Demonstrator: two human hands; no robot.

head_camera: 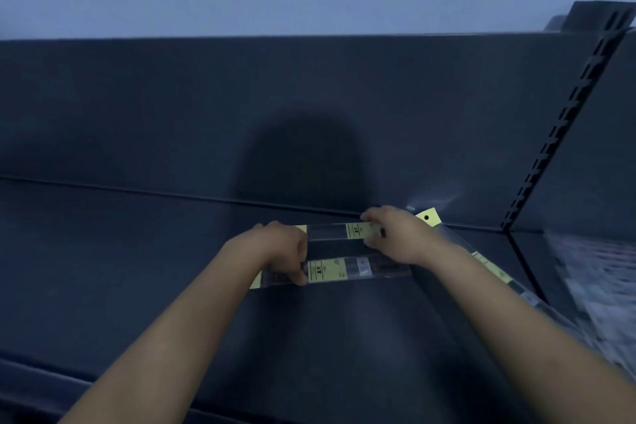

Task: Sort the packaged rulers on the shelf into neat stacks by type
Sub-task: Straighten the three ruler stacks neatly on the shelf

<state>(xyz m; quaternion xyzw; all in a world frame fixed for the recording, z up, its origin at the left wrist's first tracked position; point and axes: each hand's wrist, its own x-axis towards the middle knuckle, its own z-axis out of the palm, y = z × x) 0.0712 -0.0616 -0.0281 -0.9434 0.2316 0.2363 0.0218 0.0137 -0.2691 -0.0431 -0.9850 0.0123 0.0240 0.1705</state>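
Two packaged rulers in clear sleeves with yellow labels lie crosswise on the dark shelf (137, 251). The far ruler (340, 231) runs between my hands; my right hand (395, 234) pinches its right end. The near ruler (347, 270) lies closer to me, and my left hand (282, 248) grips its left end, with its upper fingers at the far ruler's left end. More packaged rulers (488, 265) lie slanted under my right forearm, with a yellow hang tab (426, 217) poking out behind my right hand.
The shelf's dark back panel (241, 107) rises just behind the rulers. A slotted upright (564, 120) stands at the right, with a blurred pale area (599, 272) past it. The shelf's front edge (103, 385) runs at lower left.
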